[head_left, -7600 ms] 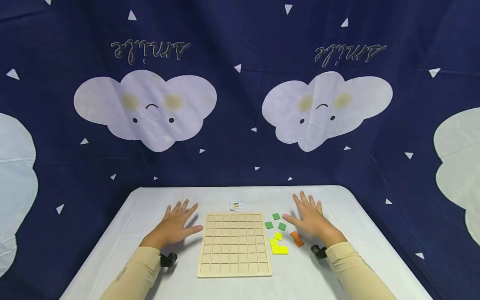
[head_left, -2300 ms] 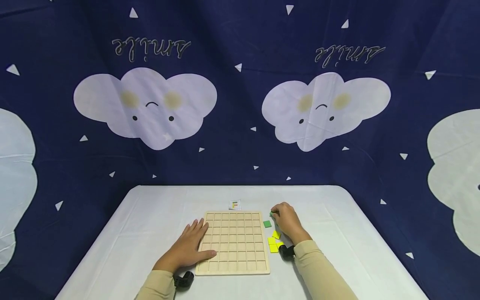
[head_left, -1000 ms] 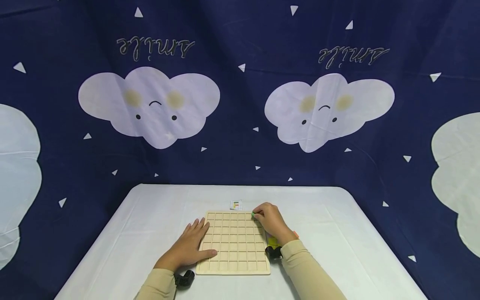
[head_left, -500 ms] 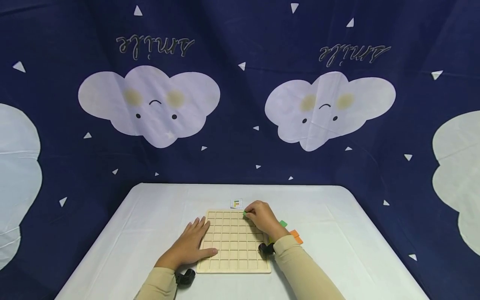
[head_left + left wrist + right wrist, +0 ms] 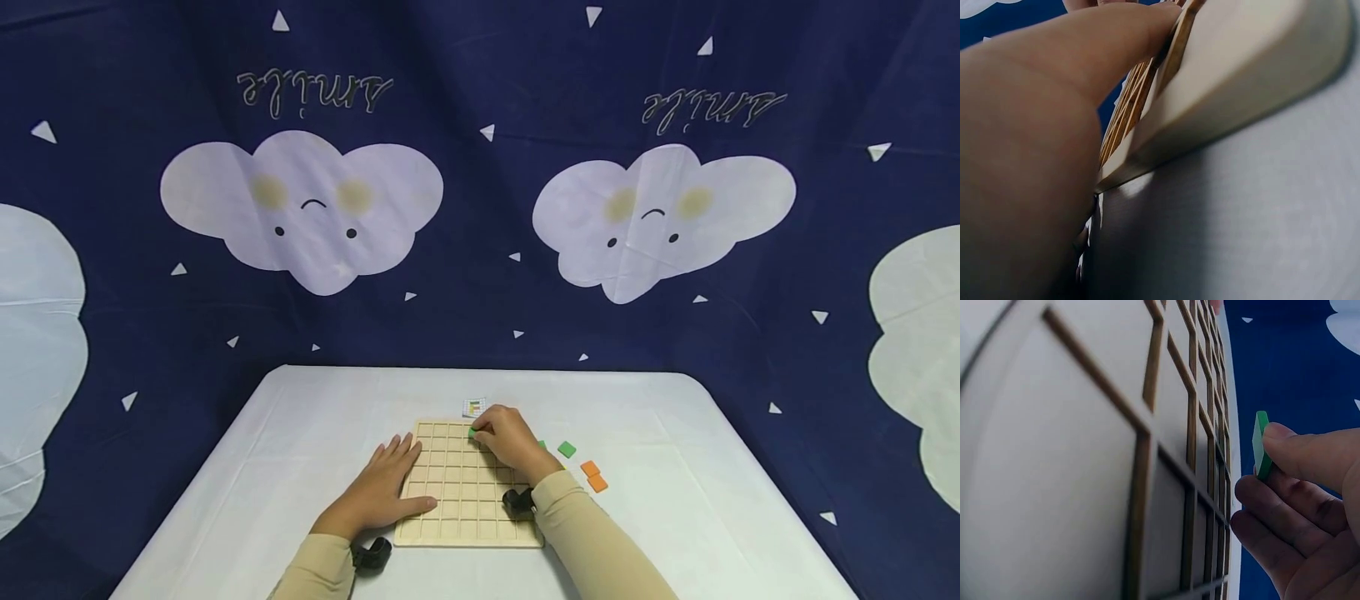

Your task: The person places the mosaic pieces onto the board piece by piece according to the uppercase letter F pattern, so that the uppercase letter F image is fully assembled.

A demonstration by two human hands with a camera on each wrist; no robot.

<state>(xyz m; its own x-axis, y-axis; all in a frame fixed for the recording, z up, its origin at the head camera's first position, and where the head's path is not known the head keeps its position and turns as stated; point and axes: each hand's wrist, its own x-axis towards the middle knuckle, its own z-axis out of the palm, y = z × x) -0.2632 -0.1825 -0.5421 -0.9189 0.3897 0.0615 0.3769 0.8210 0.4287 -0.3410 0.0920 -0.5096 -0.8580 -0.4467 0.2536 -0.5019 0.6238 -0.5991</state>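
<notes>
In the head view, my left hand (image 5: 371, 493) rests with spread fingers on the left edge of a wooden grid board (image 5: 453, 489). The left wrist view shows that hand's thumb side (image 5: 1035, 119) lying over the board's thick rim (image 5: 1210, 109). My right hand (image 5: 508, 437) is above the far rows of the grid, pinching a small green square tile (image 5: 471, 433) between thumb and fingers. Seen from the right wrist, the tile (image 5: 1261, 445) stands on edge in the pinch, apart from the board's near cells (image 5: 1054, 481).
A small card with a coloured grid pattern (image 5: 473, 407) lies beyond the board. Right of the board are a green tile (image 5: 567, 449), part of another green tile (image 5: 542, 446) and two orange tiles (image 5: 593, 476). My right forearm (image 5: 592, 533) mostly covers the area of the yellow tiles.
My left hand has come onto the board's left edge. My right hand picked up a green tile from the right and has carried it leftward along the board's far edge.
</notes>
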